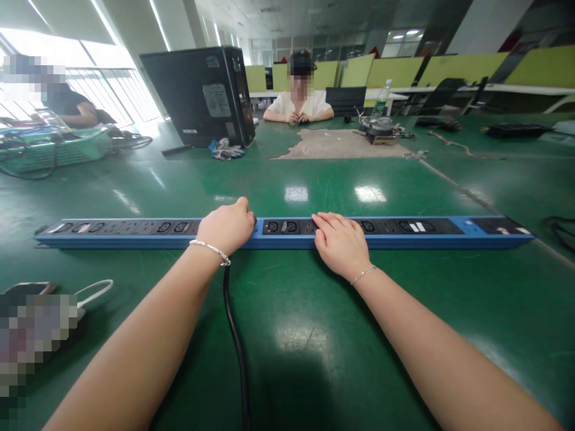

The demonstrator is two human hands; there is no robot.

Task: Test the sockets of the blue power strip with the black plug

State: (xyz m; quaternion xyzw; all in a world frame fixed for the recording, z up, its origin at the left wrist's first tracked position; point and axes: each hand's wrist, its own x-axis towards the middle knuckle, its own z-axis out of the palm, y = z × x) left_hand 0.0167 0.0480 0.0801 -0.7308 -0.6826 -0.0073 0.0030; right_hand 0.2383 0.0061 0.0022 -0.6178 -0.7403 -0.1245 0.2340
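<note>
Gloves (pixel 226 149), computer tower (pixel 202 96) beyond power strip (pixel 287 240)

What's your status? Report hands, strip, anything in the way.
Left hand curled over strip, grip hidden. Right hand resting on strip, fingers extended. Strip lying crosswise. Cord on near side, below left wrist.

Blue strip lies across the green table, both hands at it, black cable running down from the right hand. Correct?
Not quite: the head view shows the black cable running down from the left hand, not the right hand. The rest holds: blue strip across the green table, both hands at it.
</note>
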